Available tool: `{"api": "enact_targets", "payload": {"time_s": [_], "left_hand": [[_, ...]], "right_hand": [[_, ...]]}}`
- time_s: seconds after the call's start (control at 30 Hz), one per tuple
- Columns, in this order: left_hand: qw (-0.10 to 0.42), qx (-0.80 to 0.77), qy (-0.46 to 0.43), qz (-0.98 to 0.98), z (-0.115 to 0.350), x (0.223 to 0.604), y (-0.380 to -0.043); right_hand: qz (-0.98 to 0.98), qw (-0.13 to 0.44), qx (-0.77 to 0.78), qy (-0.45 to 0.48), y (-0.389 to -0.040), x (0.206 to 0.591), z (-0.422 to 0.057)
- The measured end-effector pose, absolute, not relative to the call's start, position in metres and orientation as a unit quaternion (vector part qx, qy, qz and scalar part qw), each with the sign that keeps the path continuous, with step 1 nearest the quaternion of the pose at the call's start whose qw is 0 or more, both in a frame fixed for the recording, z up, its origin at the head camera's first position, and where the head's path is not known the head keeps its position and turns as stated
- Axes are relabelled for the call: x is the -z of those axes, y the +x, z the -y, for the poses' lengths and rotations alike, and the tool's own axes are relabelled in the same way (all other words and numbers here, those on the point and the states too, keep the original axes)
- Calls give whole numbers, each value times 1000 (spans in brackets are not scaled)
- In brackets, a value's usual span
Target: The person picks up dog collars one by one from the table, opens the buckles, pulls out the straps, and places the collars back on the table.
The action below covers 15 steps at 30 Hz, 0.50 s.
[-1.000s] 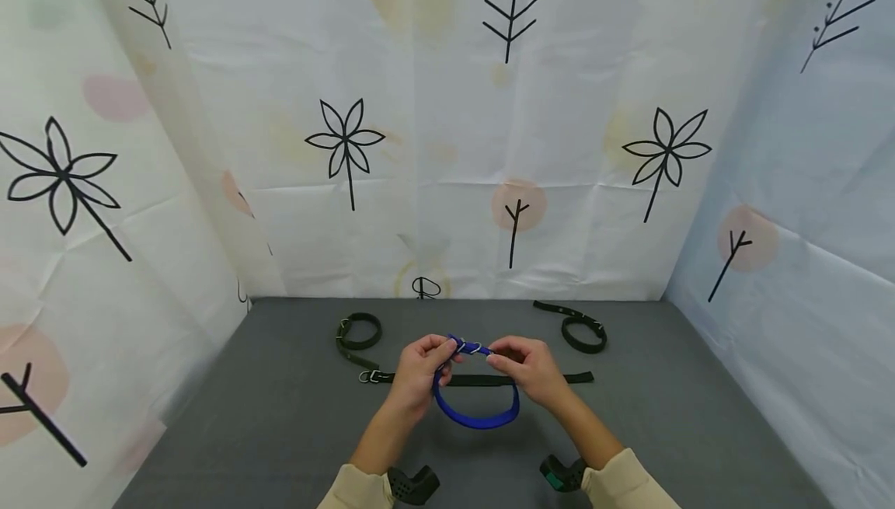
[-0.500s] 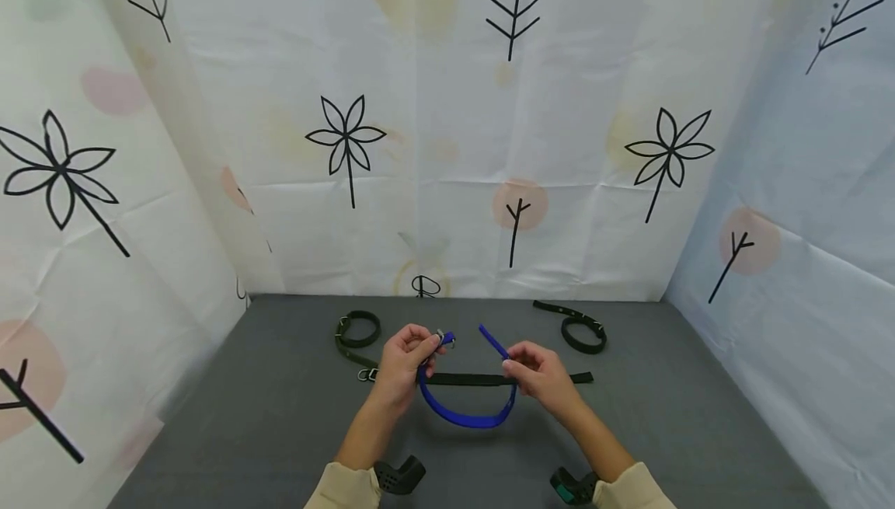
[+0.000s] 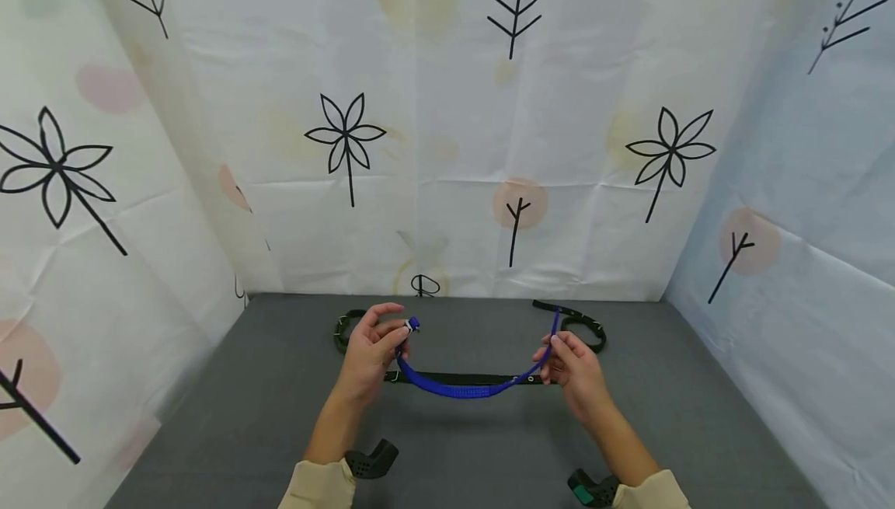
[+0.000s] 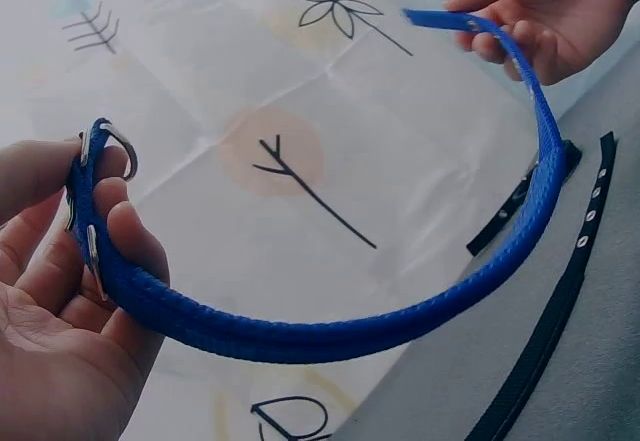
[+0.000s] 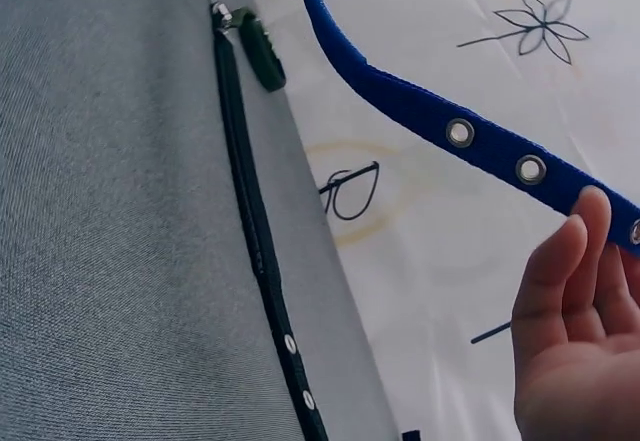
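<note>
A blue collar (image 3: 461,392) with metal eyelets hangs in a curve between both hands, above the table. My left hand (image 3: 369,353) pinches its buckle end, where a metal buckle and a D-ring (image 4: 125,151) show in the left wrist view. The free, eyeleted end is pinched between thumb and fingers of my right hand (image 3: 575,369), its tip pointing up. In the right wrist view, round eyelets (image 5: 530,169) line the blue strap. Behind the blue collar, a dark green collar (image 3: 482,378) lies stretched out on the table, partly hidden by it.
Two more dark green collars lie on the grey table (image 3: 461,454): a coiled one (image 3: 341,332) at the back left, partly behind my left hand, and another (image 3: 594,330) at the back right. White patterned cloth walls (image 3: 447,144) stand around the table.
The strap end has come out of the buckle. My hands have moved apart, left hand leftward and right hand rightward, and the blue collar has opened from a loop into a wide curve.
</note>
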<state>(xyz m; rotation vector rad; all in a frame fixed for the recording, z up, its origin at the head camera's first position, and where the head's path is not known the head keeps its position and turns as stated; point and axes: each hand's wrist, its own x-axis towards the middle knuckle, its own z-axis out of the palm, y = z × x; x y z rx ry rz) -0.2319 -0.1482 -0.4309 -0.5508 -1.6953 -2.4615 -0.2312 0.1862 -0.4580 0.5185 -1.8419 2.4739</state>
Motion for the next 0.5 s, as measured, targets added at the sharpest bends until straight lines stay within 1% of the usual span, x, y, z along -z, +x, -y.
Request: {"api": "enact_targets", "payload": {"time_s": [0.13,0.27,0.4,0.5], "left_hand": [[57,811,-189,551,156,430,-231],[71,814,-200,541,162,432,-229],[122,810,-175,547,166,434,-227],[169,800,-135,560,169,437,-226]], "right_hand": [[554,7,-822,128,-230,457,-195],[539,21,-838,83,-228,456,-200],[558,47,-828,33,-226,460,-204],[581,51,-812,-20,-222,468,-209]]}}
